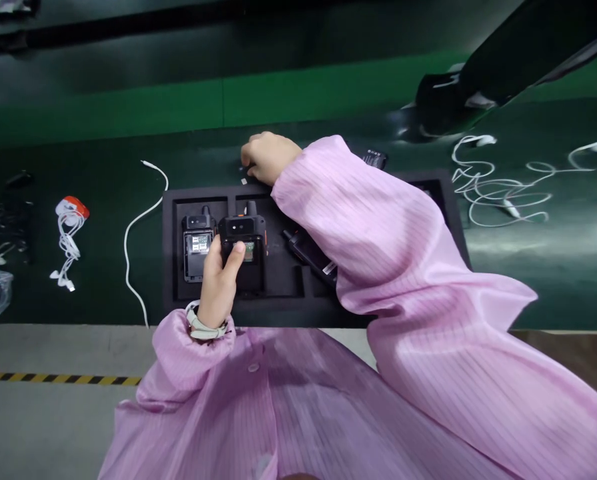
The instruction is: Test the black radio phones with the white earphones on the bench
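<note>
My left hand grips a two-way radio, its back with an uncovered battery bay facing up and my thumb across the bay. Beside it, a second radio with card slots showing lies in the black foam tray. A third radio rests slanted in the tray, partly under my right sleeve. Beyond the tray's back edge, my right hand is curled down at the table with its fingers closed; what they hold, if anything, is hidden. A tiny white piece lies just below those fingers.
A white cable and bundled white earphones lie left of the tray. Tangled white earphones spread on the right. A black battery sits behind my right sleeve. A dark arm-like shape stands at back right.
</note>
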`<state>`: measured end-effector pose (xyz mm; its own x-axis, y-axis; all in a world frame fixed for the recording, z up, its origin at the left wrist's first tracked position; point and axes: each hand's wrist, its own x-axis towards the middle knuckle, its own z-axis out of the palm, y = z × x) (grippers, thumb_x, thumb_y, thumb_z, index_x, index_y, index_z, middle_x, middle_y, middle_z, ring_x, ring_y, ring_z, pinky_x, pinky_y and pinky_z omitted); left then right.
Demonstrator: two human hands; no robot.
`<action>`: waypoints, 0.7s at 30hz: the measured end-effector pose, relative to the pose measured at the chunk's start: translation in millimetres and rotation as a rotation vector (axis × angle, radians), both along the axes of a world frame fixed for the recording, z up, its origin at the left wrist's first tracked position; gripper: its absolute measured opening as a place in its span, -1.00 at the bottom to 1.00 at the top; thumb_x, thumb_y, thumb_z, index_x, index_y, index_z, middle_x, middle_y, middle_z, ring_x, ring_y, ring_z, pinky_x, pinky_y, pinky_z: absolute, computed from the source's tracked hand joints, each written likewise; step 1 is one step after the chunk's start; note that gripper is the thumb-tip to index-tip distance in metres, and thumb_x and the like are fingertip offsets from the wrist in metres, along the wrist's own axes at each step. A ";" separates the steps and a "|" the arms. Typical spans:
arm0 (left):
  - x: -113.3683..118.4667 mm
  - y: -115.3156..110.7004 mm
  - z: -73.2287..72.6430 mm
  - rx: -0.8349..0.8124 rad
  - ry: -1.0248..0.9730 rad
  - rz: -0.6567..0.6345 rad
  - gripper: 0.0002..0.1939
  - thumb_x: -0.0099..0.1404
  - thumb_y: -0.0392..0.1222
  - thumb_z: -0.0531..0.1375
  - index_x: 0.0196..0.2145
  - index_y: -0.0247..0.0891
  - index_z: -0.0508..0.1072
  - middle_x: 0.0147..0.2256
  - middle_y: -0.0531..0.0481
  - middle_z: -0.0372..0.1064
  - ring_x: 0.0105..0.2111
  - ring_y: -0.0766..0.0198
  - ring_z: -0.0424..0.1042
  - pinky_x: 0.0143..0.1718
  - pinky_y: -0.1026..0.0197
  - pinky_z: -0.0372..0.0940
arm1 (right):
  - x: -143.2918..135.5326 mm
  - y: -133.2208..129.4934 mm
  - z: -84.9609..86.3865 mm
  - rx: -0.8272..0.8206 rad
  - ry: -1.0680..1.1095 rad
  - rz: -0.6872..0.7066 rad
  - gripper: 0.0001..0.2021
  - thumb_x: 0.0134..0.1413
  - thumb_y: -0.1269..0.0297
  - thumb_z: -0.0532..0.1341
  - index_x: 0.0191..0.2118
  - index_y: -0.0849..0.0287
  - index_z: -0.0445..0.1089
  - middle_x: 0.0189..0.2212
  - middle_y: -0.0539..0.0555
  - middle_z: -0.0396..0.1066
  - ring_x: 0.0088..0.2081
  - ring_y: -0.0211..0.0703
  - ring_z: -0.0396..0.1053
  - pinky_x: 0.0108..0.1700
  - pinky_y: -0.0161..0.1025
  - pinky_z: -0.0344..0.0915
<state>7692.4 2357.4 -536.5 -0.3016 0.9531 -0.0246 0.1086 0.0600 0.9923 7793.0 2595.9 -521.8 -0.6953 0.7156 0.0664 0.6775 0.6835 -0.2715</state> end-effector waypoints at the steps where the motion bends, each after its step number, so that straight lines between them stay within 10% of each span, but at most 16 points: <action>1: 0.2 0.4 -0.8 -0.018 -0.030 0.009 -0.63 0.43 0.12 0.16 0.01 -0.19 0.44 0.00 -0.13 0.54 0.09 0.06 0.50 0.22 -0.02 0.35 | -0.1 -2.7 -0.5 -0.007 0.003 -0.007 -0.83 0.19 0.29 0.26 -0.17 0.18 0.57 -0.09 0.19 0.53 0.00 0.11 0.45 -0.01 0.02 0.45; 14: -0.7 1.6 -2.5 -0.052 -0.208 -0.079 -0.75 0.41 -0.05 0.19 0.00 -0.14 0.42 -0.01 -0.07 0.52 0.11 0.07 0.49 0.28 -0.06 0.30 | 5.4 -3.3 -4.8 -0.103 0.062 0.068 -0.88 0.12 0.34 0.29 -0.21 0.04 0.53 -0.12 0.14 0.50 0.08 0.19 0.33 0.09 0.15 0.37; 21: -2.5 1.5 -22.2 0.058 -0.317 -0.090 -0.46 0.27 -0.14 0.24 0.21 -0.05 0.35 0.23 -0.04 0.39 0.33 -0.02 0.29 0.43 -0.16 0.09 | 10.6 -26.1 17.9 -0.126 0.313 -0.063 -0.81 0.02 0.52 0.30 -0.29 0.06 0.50 -0.19 0.10 0.49 0.03 0.12 0.35 0.11 0.09 0.30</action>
